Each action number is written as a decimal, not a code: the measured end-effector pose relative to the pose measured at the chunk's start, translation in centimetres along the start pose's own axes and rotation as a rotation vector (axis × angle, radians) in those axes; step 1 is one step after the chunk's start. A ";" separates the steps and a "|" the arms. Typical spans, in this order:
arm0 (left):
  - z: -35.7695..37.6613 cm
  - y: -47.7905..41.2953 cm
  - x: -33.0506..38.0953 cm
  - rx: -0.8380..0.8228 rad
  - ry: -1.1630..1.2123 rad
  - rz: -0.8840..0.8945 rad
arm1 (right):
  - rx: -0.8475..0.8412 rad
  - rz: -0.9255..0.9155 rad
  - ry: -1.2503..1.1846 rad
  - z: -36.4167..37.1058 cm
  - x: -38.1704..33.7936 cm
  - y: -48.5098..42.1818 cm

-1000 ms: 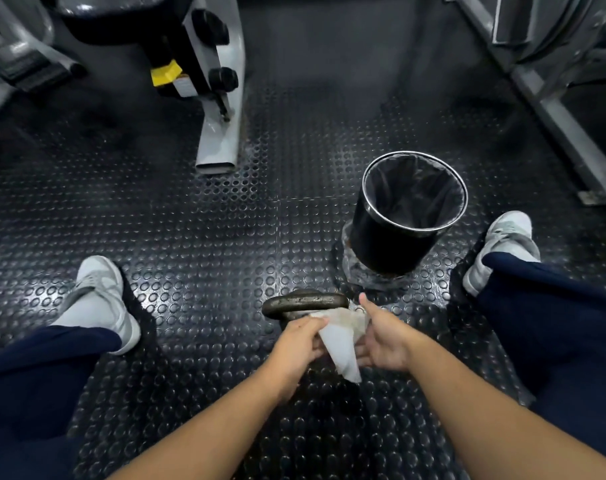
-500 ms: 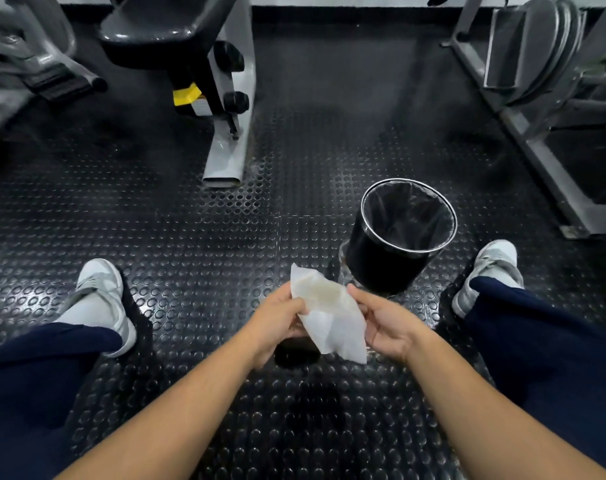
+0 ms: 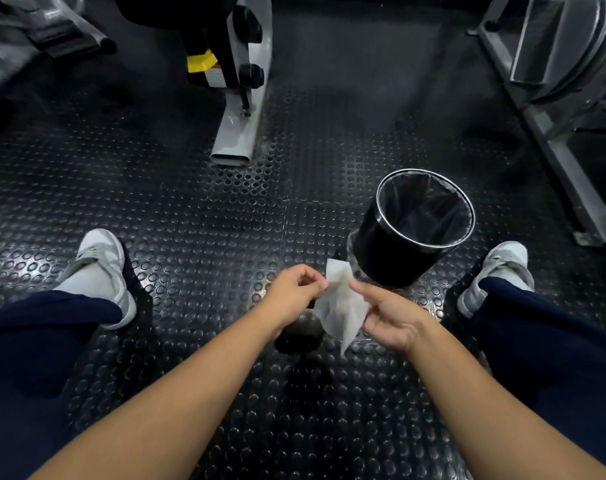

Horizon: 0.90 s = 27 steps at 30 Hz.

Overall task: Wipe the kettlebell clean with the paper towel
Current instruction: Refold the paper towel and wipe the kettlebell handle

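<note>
Fingers [image 3: 310, 273] of left hand [image 3: 291, 294] and right hand [image 3: 389, 318] pinch the thin towel [image 3: 339, 308] above the round kettlebell [image 3: 301, 329]. Bumpy floor [image 3: 190, 220] lies open left; bin [image 3: 388, 251] stands just beyond.

The bin [image 3: 391, 254] has a smooth, glossy black wall and a bright metal rim. Its liner [image 3: 429, 206] is thin black plastic, crinkled and faintly shiny. Under the bin, the floor [image 3: 204, 209] is black rubber studded with raised round dots that catch the light. Just in front of the bin, the paper towel [image 3: 339, 306] is thin white paper, creased and tinged yellowish, and the kettlebell [image 3: 301, 329] beneath it looks like dull, dark metal. To either side of the bin, the shoes [image 3: 97, 261] are pale grey mesh cloth and the trousers [image 3: 34, 341] are matt navy cloth. Behind the bin, the machine leg [image 3: 239, 126] is smooth grey painted metal.
</note>
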<state>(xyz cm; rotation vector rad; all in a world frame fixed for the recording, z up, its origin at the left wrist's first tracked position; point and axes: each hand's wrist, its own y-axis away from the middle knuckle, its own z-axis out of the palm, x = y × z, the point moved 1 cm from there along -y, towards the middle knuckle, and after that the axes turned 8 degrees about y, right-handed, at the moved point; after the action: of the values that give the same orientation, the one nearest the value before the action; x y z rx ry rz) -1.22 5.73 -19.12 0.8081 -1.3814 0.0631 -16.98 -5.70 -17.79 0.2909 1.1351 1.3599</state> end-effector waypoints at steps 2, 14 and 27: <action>-0.6 -0.5 -0.3 0.048 -0.123 0.049 | 0.074 0.009 0.030 -0.9 0.0 0.1; -4.7 -3.3 -2.7 -0.252 -1.199 0.277 | 0.588 -0.873 1.481 1.7 -1.6 0.1; -4.7 -4.1 -3.1 -0.289 -1.183 0.288 | 0.278 -0.652 2.042 -2.1 9.3 -5.2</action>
<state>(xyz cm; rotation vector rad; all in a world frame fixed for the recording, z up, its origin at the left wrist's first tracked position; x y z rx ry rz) 4.05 6.53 -23.69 0.3550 -2.5376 -0.4525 -17.16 0.07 -26.94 -1.5313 2.6394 0.5019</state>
